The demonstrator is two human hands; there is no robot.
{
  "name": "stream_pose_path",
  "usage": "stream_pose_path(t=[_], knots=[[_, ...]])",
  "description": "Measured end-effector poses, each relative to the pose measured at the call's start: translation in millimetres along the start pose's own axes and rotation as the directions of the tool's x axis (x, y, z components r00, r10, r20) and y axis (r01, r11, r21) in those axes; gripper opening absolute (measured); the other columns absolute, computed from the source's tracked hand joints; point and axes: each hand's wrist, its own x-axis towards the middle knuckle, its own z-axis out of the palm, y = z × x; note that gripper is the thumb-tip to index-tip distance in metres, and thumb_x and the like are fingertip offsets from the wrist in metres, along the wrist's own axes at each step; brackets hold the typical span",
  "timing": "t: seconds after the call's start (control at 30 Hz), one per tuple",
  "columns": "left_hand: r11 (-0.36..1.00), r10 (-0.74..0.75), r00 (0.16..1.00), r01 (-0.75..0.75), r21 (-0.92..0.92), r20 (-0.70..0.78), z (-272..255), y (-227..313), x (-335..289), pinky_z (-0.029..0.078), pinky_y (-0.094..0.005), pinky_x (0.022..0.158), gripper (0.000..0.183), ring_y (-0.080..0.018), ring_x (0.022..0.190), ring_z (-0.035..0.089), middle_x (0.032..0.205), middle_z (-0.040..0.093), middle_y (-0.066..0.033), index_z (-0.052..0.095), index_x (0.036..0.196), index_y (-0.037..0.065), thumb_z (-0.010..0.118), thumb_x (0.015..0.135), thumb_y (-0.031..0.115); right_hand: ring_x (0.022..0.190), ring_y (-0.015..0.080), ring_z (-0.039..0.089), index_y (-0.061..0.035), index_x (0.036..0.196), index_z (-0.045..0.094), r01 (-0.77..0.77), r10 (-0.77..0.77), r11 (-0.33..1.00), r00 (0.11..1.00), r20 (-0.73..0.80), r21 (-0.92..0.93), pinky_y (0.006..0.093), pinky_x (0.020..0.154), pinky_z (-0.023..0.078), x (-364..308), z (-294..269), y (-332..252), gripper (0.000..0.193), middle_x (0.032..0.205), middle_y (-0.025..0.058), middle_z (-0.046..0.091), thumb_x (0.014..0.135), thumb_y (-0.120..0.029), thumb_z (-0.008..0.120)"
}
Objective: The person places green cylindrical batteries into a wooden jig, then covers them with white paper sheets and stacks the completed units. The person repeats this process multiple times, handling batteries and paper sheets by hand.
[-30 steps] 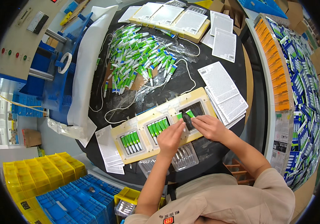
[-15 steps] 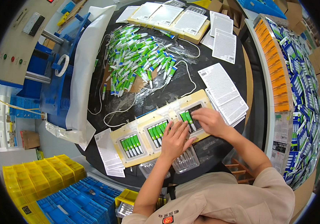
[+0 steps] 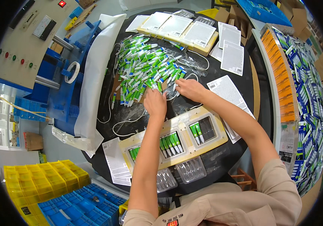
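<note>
A heap of small green-and-white tubes (image 3: 140,66) with blue ends and long white caps covers the far middle of the black round table. My left hand (image 3: 155,103) is at the heap's near edge, fingers bent closed around a tube. My right hand (image 3: 191,90) reaches the heap's right edge and pinches another tube at its fingertips. Nearer me lies a cream fixture (image 3: 219,137) with three windows. Its right window (image 3: 208,128) holds two tubes at the left side; several fill the middle one. My left forearm partly covers the left window.
A second fixture (image 3: 208,47) with printed white cards on it lies at the far edge. Loose cards (image 3: 227,92) lie to the right and left. Clear plastic blisters (image 3: 191,169) sit below the near fixture. A blue press (image 3: 67,86) stands left; packed goods (image 3: 304,101) fill the right.
Both hands have left the near fixture's right window and reached forward to the tube heap. The whole view has shifted slightly, and the two tubes in that window now show uncovered.
</note>
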Motion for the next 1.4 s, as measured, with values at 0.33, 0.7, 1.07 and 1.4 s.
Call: stream_pose_path(t=[0.33,0.7,1.07,1.4], knots=[[0.897,-0.089,0.987,0.137,-0.420,0.134,-74,47,-77,0.048,-0.0488,0.063,0.021,-0.0374,0.068,0.063,0.080,0.063,-0.0145,0.062,0.085,0.007,0.067,0.089,0.026,0.087,0.0282,0.072,-0.0016,0.103,0.072,-0.356,0.626,0.695,0.727,-0.282,0.624,0.0355,0.076,0.058,-155,-74,-93,0.021,0.102,0.0131,0.071,0.083,0.000,0.074],[0.950,0.057,0.997,-0.039,-0.308,0.050,-75,123,-157,0.034,-0.0410,0.066,0.027,-0.0252,0.064,0.057,0.066,0.056,-0.0041,0.056,0.072,0.010,0.073,0.084,0.026,0.086,0.0309,0.066,0.0064,0.107,0.068,-0.339,0.488,0.856,0.778,-0.395,0.390,0.0377,0.072,0.055,-177,-42,-138,0.032,0.102,0.0151,0.066,0.075,0.003,0.071],[0.867,0.354,0.929,-0.284,-0.409,0.104,-78,102,-178,0.033,-0.0534,0.115,0.039,-0.0272,0.126,0.057,0.129,0.064,-0.0128,0.064,0.127,0.002,0.068,0.091,0.016,0.091,0.0315,0.062,0.0008,0.100,0.070,-0.370,0.499,0.786,0.852,-0.157,0.495,0.0407,0.080,0.052,-169,-54,-123,0.019,0.105,0.0113,0.067,0.081,-0.002,0.069],[0.826,0.411,0.893,-0.280,-0.490,0.182,-90,92,-189,0.026,-0.0592,0.120,0.048,-0.0265,0.134,0.054,0.141,0.059,-0.0111,0.059,0.135,0.002,0.070,0.092,0.018,0.095,0.0291,0.064,-0.0028,0.087,0.068,-0.163,0.171,0.985,0.968,-0.184,0.061,0.0400,0.076,0.056,-4,-13,12,0.008,0.093,0.0099,0.062,0.080,-0.005,0.065]])
